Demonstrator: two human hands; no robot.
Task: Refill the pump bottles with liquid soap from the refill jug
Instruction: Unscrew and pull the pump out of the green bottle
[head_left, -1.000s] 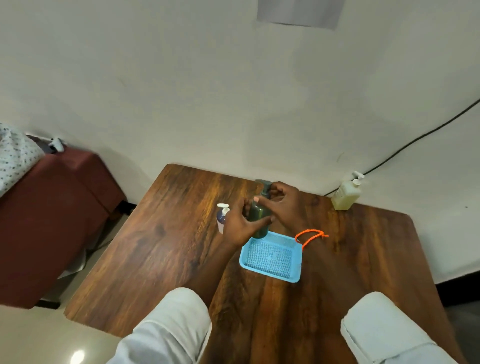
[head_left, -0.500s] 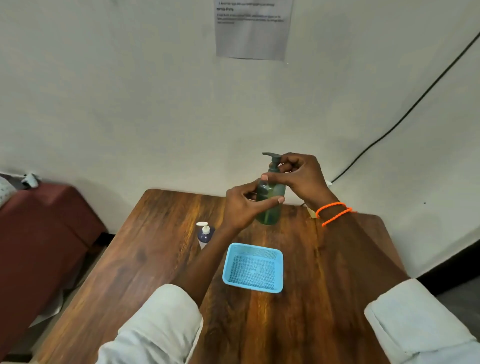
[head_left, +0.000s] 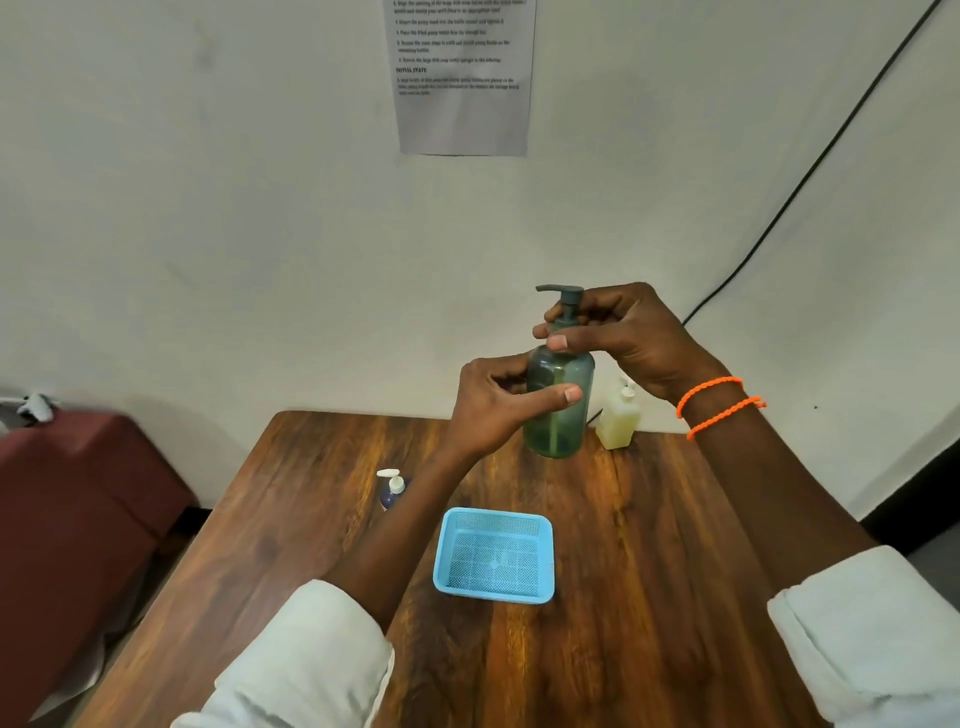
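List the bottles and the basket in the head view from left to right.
Small dark bottle with white pump → blue basket → green pump bottle, held up in both hands → pale yellow bottle by the wall.

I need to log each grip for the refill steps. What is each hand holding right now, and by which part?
Both hold the green pump bottle: the left hand grips its body, the right hand pinches the pump collar at its neck.
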